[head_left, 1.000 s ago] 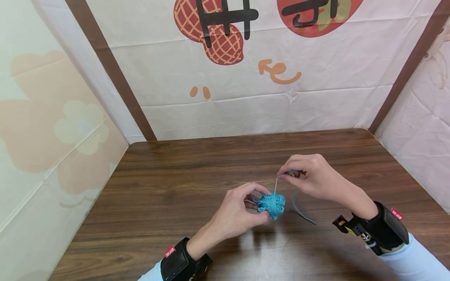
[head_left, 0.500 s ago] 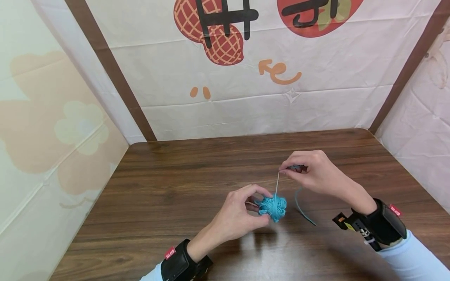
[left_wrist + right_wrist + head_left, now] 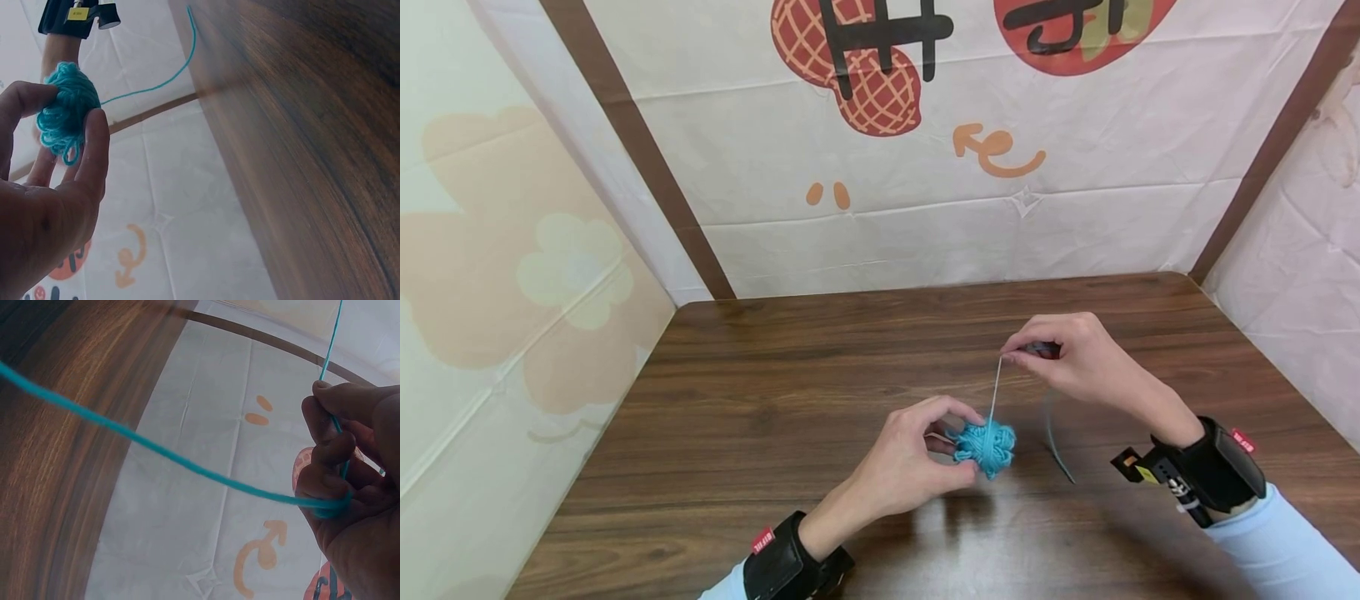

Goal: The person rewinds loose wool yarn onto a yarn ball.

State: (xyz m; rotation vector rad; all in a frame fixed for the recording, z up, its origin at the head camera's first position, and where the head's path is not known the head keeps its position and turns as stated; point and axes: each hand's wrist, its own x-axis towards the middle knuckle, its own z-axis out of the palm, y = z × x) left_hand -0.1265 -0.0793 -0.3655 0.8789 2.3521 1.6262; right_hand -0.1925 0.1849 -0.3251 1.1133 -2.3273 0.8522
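A small bundle of turquoise yarn, with wraps round its middle and loops at its ends, is held by my left hand between thumb and fingers above the table. In the left wrist view, the yarn bundle shows loose loops at its lower end. My right hand, higher and to the right, pinches a taut yarn strand that runs up from the bundle. In the right wrist view, the yarn passes through the curled fingers, and its loose tail hangs below the hand.
The brown wooden table has rounded far corners. A white printed cloth stands behind it, with more cloth at both sides. Each wrist wears a black camera band, such as the right band.
My right hand has moved up and slightly right, so the taut strand between it and the bundle is longer. My left hand and the bundle have shifted slightly right and down.
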